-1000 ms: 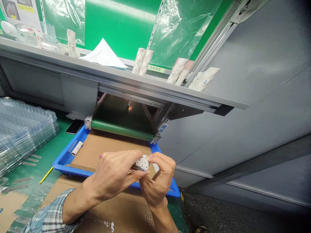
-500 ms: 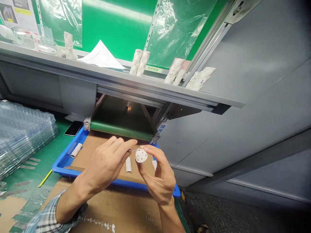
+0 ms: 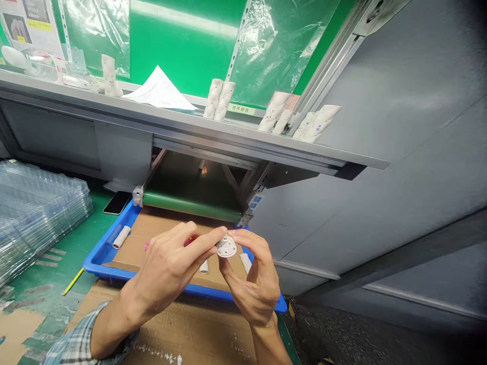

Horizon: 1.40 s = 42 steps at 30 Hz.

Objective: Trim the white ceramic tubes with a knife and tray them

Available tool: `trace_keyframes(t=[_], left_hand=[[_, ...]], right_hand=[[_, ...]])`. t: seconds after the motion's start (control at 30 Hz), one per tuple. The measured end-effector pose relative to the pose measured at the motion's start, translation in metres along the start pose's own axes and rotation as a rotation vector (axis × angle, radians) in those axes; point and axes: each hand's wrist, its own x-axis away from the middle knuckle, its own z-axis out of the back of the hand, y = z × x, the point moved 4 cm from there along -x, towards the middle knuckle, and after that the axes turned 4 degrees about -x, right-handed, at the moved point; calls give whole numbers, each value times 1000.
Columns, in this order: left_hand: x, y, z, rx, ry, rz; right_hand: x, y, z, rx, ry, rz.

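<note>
My right hand [image 3: 253, 276] pinches a white round piece [image 3: 227, 247] between thumb and fingers, its end face with several small holes turned toward me. Closed close beside it, my left hand [image 3: 171, 266] has its fingertips at the piece's upper left edge. A thin tool with a pink end [image 3: 146, 246] appears to be in that hand; the fingers hide most of it. Below the hands, a white tube [image 3: 204, 267] lies on cardboard in a blue tray [image 3: 110, 271]. Other white tubes lie at the tray's left [image 3: 122, 236] and right [image 3: 246, 262].
A green conveyor belt [image 3: 194, 205] ends over the tray's back. Stacked clear plastic trays [image 3: 41, 213], a phone [image 3: 117, 202] and a yellow stick [image 3: 73, 282] are at left. Overhead, a metal shelf [image 3: 182, 120] carries several white spiral pieces [image 3: 274, 110].
My left hand has moved right, bringing its fingertips from beside the white piece onto its edge. The piece has tilted slightly, and a pink end now shows behind the left hand.
</note>
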Motion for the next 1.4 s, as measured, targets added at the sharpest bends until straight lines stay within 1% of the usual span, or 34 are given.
trace_keyframes(t=[0.27,0.47,0.63,0.83,1.1,1.27,1.4], left_hand=[[2,-1,0,41,-33,47],[5,-2,-3,57,-30,68],[2,-3,-2,64,-46,76],[1,-4,6,32,24,54],[1,0,4,15,9,37],[1,2,3,-35,14,18],[3,5,3,-159,29,14]], right_hand=[[2,-1,-1,10,5,21],[1,-3,-1,21,6,18],[0,-3,-2,12,2,18],[0,-2,0,17,17,14],[0,-3,1,27,28,33],[0,-3,0,41,20,49],[-2,-5,-1,132,7,95]])
